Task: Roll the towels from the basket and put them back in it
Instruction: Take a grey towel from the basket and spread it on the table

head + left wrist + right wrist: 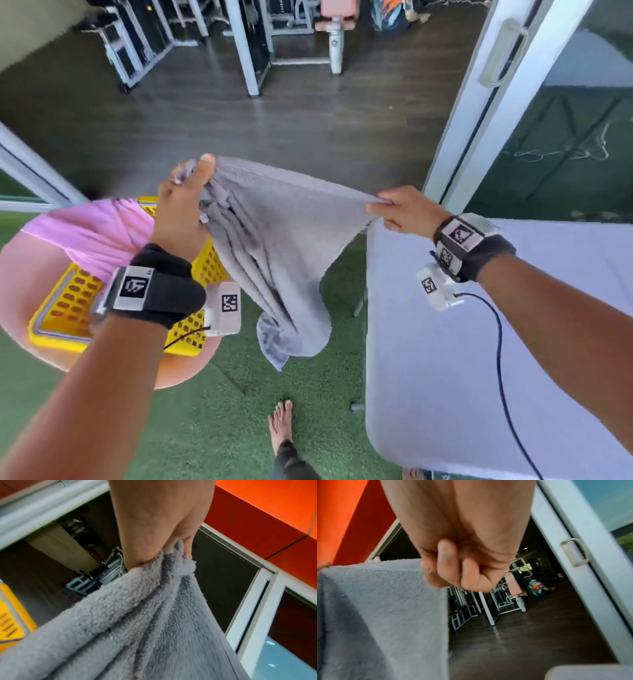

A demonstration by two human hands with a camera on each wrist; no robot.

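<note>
A grey towel (274, 236) hangs in the air between my hands, its lower end drooping toward the green turf. My left hand (186, 202) grips a bunched top edge of it, thumb up; the left wrist view shows the grey towel (154, 622) gathered under my left hand (171, 551). My right hand (394, 209) pinches the opposite top corner, and in the right wrist view the grey towel (382, 608) stretches away from my right hand (436, 573). The yellow slotted basket (72, 308) sits on a pink round seat at left, with a pink towel (92, 233) draped in it.
A white table (479, 359) stands at the right, under my right forearm. A pink round seat (20, 281) carries the basket. Green turf (212, 428) lies below, with my bare foot (281, 425) on it. A sliding door frame (479, 102) and gym machines (246, 34) lie beyond.
</note>
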